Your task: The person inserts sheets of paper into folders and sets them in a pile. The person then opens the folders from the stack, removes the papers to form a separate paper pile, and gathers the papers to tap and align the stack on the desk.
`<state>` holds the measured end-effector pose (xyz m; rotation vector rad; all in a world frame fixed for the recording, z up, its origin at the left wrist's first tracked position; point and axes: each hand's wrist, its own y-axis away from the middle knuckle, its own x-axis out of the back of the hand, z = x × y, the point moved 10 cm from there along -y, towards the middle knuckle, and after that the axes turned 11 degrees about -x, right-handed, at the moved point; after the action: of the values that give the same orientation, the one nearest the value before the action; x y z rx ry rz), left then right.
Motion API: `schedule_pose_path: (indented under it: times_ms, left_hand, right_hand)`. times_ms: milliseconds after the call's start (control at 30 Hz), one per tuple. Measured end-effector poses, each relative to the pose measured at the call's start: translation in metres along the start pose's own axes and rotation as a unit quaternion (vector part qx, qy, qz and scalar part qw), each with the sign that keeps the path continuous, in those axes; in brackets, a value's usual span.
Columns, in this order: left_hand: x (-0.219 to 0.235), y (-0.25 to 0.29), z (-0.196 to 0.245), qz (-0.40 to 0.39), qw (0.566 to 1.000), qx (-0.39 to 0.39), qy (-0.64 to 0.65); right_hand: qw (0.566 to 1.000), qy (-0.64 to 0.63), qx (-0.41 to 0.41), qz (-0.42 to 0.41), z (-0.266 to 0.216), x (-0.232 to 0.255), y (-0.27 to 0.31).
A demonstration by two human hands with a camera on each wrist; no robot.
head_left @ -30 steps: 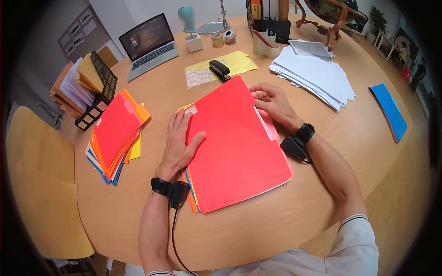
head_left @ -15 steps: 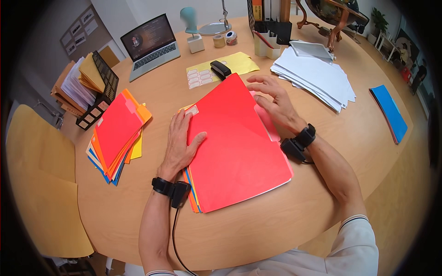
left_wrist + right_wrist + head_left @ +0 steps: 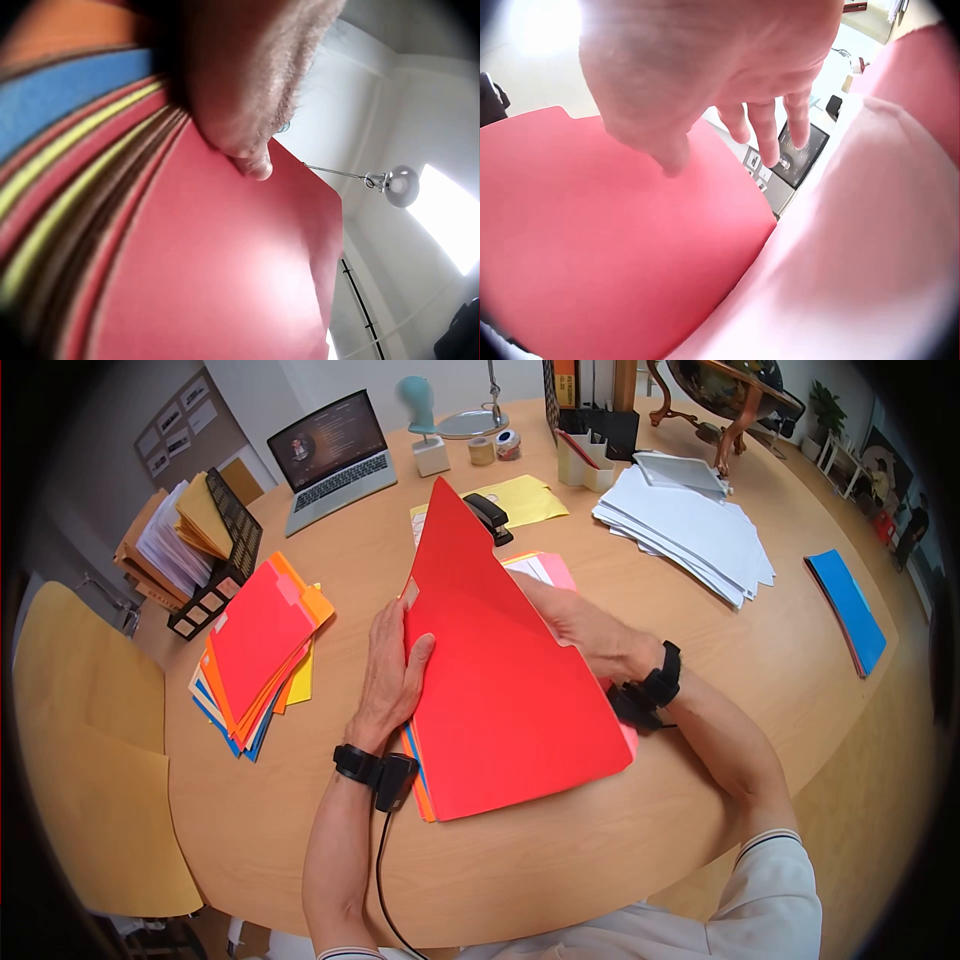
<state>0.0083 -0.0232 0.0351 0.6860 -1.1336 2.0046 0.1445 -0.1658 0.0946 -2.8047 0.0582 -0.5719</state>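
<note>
A red file folder (image 3: 500, 690) lies on top of several coloured folders, its cover raised and bent at the far right. My left hand (image 3: 388, 665) rests along its left edge, fingers straight and thumb over the cover. The left wrist view shows the edges of the coloured folders (image 3: 71, 97) fanned beside that hand. My right hand (image 3: 600, 635) is under the raised cover, which hides its fingertips in the head view. From the right wrist, its fingers look extended and its thumb lies against the cover's red underside (image 3: 630, 247). White paper and a pink sheet (image 3: 555, 572) show beneath the cover.
Another pile of coloured folders (image 3: 265, 645) lies at left, beside a black file holder (image 3: 232, 525). Behind are a laptop (image 3: 335, 460), a black stapler (image 3: 490, 518) and a yellow envelope (image 3: 530, 498). White papers (image 3: 680, 530) and a blue folder (image 3: 850, 610) lie at right.
The right hand has gone from the folder's far right edge to under the cover, lifting it up and leftward. Paper beneath is now exposed. The left hand has stayed at the left edge.
</note>
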Motion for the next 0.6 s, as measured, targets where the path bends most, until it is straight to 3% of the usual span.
schedule_pose_path:
  times_ms: [33, 267, 333, 467, 600]
  left_hand:
    - [0.002, 0.0, 0.001, 0.008, 1.0, -0.004, 0.013]
    - [0.007, -0.004, 0.0, 0.031, 0.998, -0.002, 0.047]
    - [0.008, -0.009, -0.002, 0.024, 0.996, 0.017, 0.084]
    - [0.005, -0.017, -0.016, 0.029, 0.995, 0.025, 0.097]
    - [-0.002, -0.026, -0.025, 0.034, 0.971, 0.043, 0.231]
  right_hand:
    - [0.998, -0.025, -0.032, -0.043, 0.004, -0.009, -0.001]
    - [0.992, 0.104, -0.062, -0.027, 0.019, -0.01, 0.004]
    - [0.987, 0.064, -0.129, -0.073, 0.031, -0.014, 0.006]
    - [0.984, 0.062, -0.134, -0.096, 0.044, -0.017, 0.009]
    - [0.986, 0.098, -0.117, -0.066, 0.05, -0.017, 0.009]
